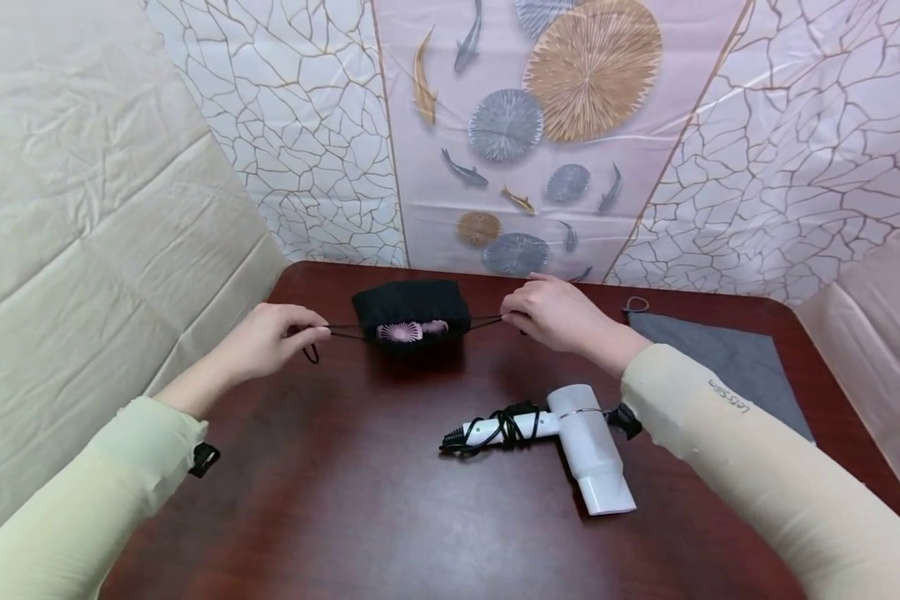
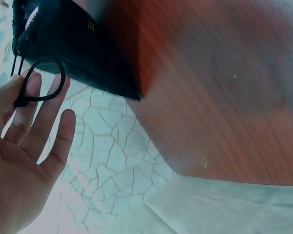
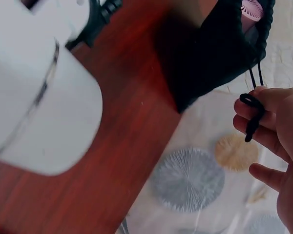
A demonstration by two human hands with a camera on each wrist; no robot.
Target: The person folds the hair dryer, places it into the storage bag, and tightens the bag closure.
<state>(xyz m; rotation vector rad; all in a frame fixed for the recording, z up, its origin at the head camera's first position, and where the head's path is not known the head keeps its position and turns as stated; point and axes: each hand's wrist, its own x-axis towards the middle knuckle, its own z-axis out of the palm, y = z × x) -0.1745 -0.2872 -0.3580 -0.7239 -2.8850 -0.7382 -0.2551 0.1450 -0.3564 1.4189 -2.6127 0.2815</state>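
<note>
A black drawstring pouch (image 1: pixel 408 302) hangs stretched between my hands near the back of the table. Through its partly open mouth shows a pink thing with a ribbed round end (image 1: pixel 400 332); the rest of it is hidden inside. My left hand (image 1: pixel 270 337) pinches the cord on the left side, and a cord loop (image 2: pixel 45 78) stands out past the fingertips. On the right, thumb and forefinger of my right hand (image 1: pixel 551 312) pinch the other cord, whose knotted end (image 3: pixel 253 117) dangles by the fingers. Both cords run taut to the pouch.
A white hair dryer (image 1: pixel 588 450) lies on the dark red-brown table (image 1: pixel 330 500), its black cable (image 1: pixel 506 425) wound round the handle. A flat grey drawstring pouch (image 1: pixel 727 358) lies at the right, partly behind my right forearm. Patterned cloth walls (image 1: pixel 315 125) enclose the table's back and sides.
</note>
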